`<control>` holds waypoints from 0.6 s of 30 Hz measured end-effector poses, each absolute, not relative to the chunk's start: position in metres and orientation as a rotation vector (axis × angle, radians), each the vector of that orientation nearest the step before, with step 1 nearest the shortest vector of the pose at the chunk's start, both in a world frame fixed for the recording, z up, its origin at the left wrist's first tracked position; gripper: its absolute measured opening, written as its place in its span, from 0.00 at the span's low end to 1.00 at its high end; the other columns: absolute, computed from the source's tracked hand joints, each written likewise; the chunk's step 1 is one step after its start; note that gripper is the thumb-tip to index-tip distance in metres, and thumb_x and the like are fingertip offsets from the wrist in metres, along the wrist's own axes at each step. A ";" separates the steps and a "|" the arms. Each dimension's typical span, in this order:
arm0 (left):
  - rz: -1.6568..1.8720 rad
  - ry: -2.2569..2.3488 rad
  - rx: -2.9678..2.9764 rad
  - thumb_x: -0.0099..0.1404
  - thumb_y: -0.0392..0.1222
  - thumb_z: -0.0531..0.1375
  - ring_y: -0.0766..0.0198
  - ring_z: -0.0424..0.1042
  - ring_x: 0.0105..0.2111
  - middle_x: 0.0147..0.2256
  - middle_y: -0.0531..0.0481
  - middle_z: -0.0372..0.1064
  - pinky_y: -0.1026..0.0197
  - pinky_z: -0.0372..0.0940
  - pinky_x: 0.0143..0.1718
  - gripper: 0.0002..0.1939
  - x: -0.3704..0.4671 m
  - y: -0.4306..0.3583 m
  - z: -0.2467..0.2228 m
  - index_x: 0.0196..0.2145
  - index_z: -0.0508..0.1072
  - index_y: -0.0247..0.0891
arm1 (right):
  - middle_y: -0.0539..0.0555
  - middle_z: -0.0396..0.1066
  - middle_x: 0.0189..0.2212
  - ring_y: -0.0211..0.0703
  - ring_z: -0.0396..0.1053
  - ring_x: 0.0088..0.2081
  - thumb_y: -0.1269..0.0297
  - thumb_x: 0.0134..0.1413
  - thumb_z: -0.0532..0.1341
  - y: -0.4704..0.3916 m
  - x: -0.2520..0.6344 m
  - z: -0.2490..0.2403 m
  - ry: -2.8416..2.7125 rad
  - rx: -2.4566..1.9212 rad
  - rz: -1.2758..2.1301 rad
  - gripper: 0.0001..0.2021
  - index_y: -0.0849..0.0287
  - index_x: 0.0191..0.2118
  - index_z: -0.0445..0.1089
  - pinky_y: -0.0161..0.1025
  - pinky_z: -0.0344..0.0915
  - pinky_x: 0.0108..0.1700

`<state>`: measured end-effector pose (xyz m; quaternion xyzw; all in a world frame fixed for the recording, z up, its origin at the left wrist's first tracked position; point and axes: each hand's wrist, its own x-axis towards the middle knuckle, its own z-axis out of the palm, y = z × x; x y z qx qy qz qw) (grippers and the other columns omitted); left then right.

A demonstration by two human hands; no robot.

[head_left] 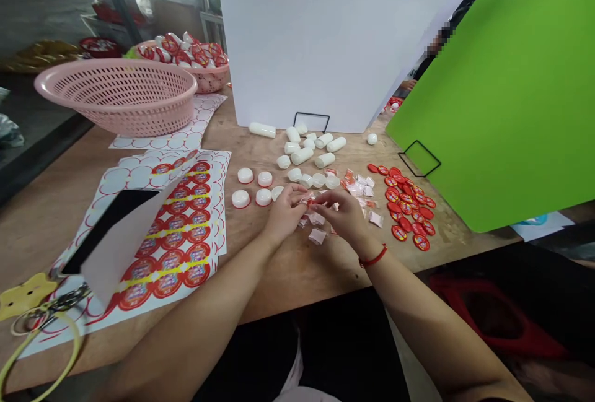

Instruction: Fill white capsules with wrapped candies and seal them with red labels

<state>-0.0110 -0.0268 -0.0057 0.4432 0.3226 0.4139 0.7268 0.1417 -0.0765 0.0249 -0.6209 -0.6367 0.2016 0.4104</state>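
Note:
My left hand [286, 209] and my right hand [344, 215] meet over the middle of the wooden table. The fingers of both are pinched on a small clear packet [310, 200] with some red on it, partly covered by the fingertips. Pale pink sachets [317, 236] lie below and right of my hands. Just beyond my fingers stands a row of open white cups [318, 180]. To the left are white domed caps [240, 198] with red rims. Round red printed discs [405, 209] are spread out on the right.
White cylinders [302, 155] lie before a white board [325, 36]; a green board [511, 80] leans at right. Sticker sheets [186, 247], a black phone [105, 228] and keys [65, 300] are at left. A pink basket [139, 114] stands behind; another person is partly visible between the boards.

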 end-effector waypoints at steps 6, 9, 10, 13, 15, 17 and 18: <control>0.879 0.648 0.960 0.50 0.40 0.70 0.66 0.74 0.31 0.36 0.51 0.77 0.66 0.66 0.31 0.20 -0.014 -0.024 -0.012 0.42 0.72 0.38 | 0.52 0.69 0.31 0.41 0.67 0.33 0.62 0.52 0.70 -0.070 0.136 0.013 -1.597 -1.730 0.230 0.06 0.57 0.29 0.77 0.39 0.64 0.38; 0.912 0.734 1.025 0.51 0.45 0.72 0.67 0.73 0.29 0.33 0.50 0.76 0.66 0.64 0.29 0.20 -0.013 -0.024 -0.015 0.40 0.75 0.36 | 0.50 0.67 0.29 0.39 0.66 0.32 0.62 0.51 0.72 -0.069 0.141 0.010 -1.583 -1.777 0.273 0.07 0.57 0.28 0.78 0.37 0.62 0.36; 0.930 0.756 1.025 0.52 0.46 0.72 0.67 0.72 0.28 0.33 0.49 0.76 0.66 0.64 0.28 0.20 -0.013 -0.024 -0.015 0.40 0.76 0.36 | 0.50 0.67 0.29 0.39 0.66 0.31 0.62 0.51 0.72 -0.071 0.142 0.010 -1.608 -1.761 0.306 0.06 0.57 0.29 0.79 0.37 0.62 0.36; 0.973 0.798 0.956 0.51 0.48 0.73 0.69 0.71 0.26 0.33 0.49 0.77 0.67 0.62 0.26 0.21 -0.013 -0.024 -0.012 0.40 0.76 0.36 | 0.51 0.69 0.33 0.38 0.67 0.33 0.61 0.53 0.71 -0.083 0.146 0.010 -1.746 -1.645 0.475 0.09 0.54 0.41 0.81 0.37 0.65 0.37; 0.980 0.810 0.905 0.50 0.48 0.73 0.71 0.70 0.25 0.35 0.49 0.78 0.69 0.61 0.24 0.21 -0.013 -0.024 -0.009 0.39 0.75 0.36 | 0.52 0.71 0.37 0.38 0.68 0.34 0.59 0.56 0.69 -0.093 0.157 0.010 -1.758 -1.592 0.549 0.17 0.52 0.52 0.77 0.37 0.67 0.38; 0.973 0.815 0.901 0.49 0.47 0.74 0.71 0.70 0.25 0.37 0.48 0.79 0.69 0.61 0.24 0.21 -0.013 -0.024 -0.008 0.38 0.74 0.37 | 0.53 0.73 0.39 0.40 0.69 0.34 0.58 0.59 0.66 -0.101 0.178 0.012 -1.679 -1.652 0.481 0.21 0.54 0.57 0.74 0.38 0.68 0.38; 0.972 0.820 0.922 0.50 0.47 0.73 0.71 0.70 0.25 0.38 0.48 0.79 0.69 0.62 0.24 0.21 -0.012 -0.024 -0.009 0.38 0.74 0.38 | 0.54 0.74 0.39 0.41 0.70 0.35 0.58 0.60 0.65 -0.104 0.194 0.013 -1.627 -1.741 0.376 0.20 0.55 0.57 0.73 0.39 0.68 0.39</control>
